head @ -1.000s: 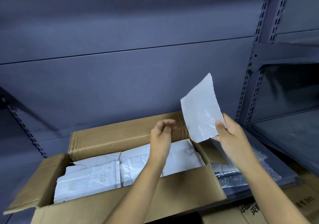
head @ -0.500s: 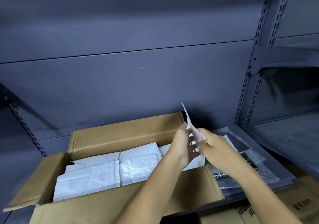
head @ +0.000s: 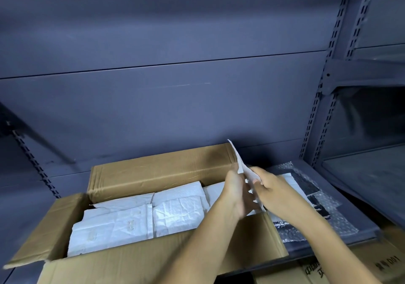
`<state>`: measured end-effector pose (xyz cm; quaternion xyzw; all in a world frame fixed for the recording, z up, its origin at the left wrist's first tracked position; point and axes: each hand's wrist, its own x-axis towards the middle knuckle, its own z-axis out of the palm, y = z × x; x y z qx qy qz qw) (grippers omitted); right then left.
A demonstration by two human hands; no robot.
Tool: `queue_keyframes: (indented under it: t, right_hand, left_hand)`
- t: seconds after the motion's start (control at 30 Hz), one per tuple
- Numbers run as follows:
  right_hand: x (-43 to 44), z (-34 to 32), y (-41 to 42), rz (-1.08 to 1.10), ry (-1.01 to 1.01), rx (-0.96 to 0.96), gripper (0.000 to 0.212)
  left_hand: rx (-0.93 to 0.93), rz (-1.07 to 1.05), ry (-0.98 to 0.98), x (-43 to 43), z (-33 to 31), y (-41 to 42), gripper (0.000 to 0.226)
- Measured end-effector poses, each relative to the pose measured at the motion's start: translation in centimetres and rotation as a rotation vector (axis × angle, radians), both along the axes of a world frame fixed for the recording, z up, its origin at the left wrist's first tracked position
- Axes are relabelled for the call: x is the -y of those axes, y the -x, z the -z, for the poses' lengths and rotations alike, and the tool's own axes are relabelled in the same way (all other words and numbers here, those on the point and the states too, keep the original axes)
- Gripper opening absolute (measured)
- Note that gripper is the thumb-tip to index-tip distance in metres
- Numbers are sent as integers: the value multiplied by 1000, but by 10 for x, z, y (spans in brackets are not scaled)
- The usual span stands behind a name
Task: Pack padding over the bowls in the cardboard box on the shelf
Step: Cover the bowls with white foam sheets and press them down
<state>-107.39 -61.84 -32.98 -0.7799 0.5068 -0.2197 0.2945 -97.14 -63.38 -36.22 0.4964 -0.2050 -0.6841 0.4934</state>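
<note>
Over the right end of the cardboard box (head: 153,264), both hands meet on a single white sheet (head: 239,162) of padding, which I see almost edge-on: it stands upright, with its top corner poking above the box's back flap (head: 157,169). My left hand (head: 235,191) has its back to the camera, thumb up along the near face of the sheet, and its grip is clamped on the sheet. My right hand (head: 271,187) comes in from the other side, its grip also clamped on the sheet, pinching the lower part, so the two hands are nearly touching with the paper between them. The box sits on the grey metal shelf (head: 352,211) with its flaps open, the left flap (head: 43,229) folded outward. Inside it, more padding sheets (head: 175,213) lie flat and creased, overlapping one another across the whole visible opening; whatever sits beneath them is hidden from me. Just beside the box on the right, bubble wrap (head: 324,205) lies on the shelf over something dark. Below the shelf edge I can make out brown cartons (head: 385,266) with printed characters, too blurred to read. A slotted upright (head: 328,86) rises on the right against the grey back panel (head: 153,108).
</note>
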Motion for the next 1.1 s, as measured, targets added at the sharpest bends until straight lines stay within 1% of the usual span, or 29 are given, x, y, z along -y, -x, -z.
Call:
queue_keyframes:
  t: [0.07,0.17,0.27,0.33,0.43,0.5,0.6,0.63,0.7,0.77,0.83,0.9,0.97,1.03,1.1]
  right_hand:
    - [3,8,-1,-11,-22,-9,33]
    - [8,22,-2,-31,-49,-19,30]
    - [9,25,1,-30,-24,-16,26]
    - [8,21,2,2,8,-32,23]
    - [10,20,2,53,17,40,25]
    - [9,20,1,67,27,85,28]
    - [10,23,1,92,44,82,31]
    - [10,23,2,113,36,81,33]
    - [11,23,4,145,39,92,38]
    - [10,21,7,161,72,61,43]
    - [9,17,9,173,107,16,44]
    - [10,14,10,168,136,-30,42]
    - [11,13,9,158,126,-39,44]
    - [12,12,8,153,99,-22,46]
    - [14,15,7,159,93,-11,46]
  left_hand:
    - [-30,-12,-7,1,7,0,59]
    - [-83,-77,-50,1,13,3,51]
    - [-101,-95,-40,3,15,5,57]
    - [-64,-69,-28,5,12,7,62]
    - [-57,-94,-54,9,14,8,62]
    - [-93,-112,-56,11,15,12,55]
    - [-159,-102,-9,11,16,22,47]
    - [-139,-100,7,12,15,25,44]
    - [5,-57,49,10,11,27,35]
    - [126,28,112,9,8,26,22]
    - [250,94,122,5,3,24,21]
    - [245,109,84,5,2,23,19]
    - [230,101,38,2,-5,23,31]
    - [144,122,-16,-1,-15,22,32]
    - [92,118,-47,-3,-22,21,39]
